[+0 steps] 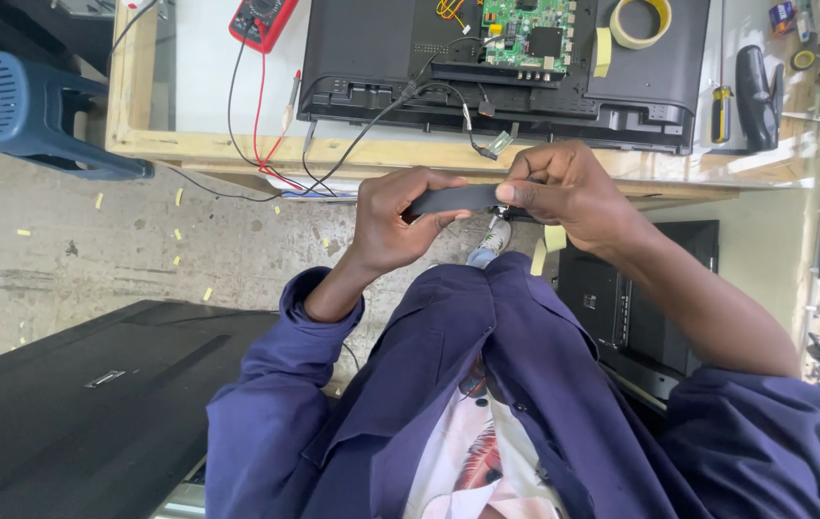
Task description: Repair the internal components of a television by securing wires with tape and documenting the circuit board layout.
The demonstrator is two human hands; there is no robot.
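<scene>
Both hands pinched shut on flat black strip [453, 199]: left hand [395, 221] one end, right hand [563, 192] other. Long axis sideways, in front of bench edge. Yellow tape roll [640, 21] on TV back panel [650, 77].

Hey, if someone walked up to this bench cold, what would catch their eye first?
Probably the two hands at centre: the left hand and right hand pinch the ends of a flat black strip between them. Behind them on the workbench lies an opened television back with a green circuit board, and a red multimeter sits to its left.
</scene>
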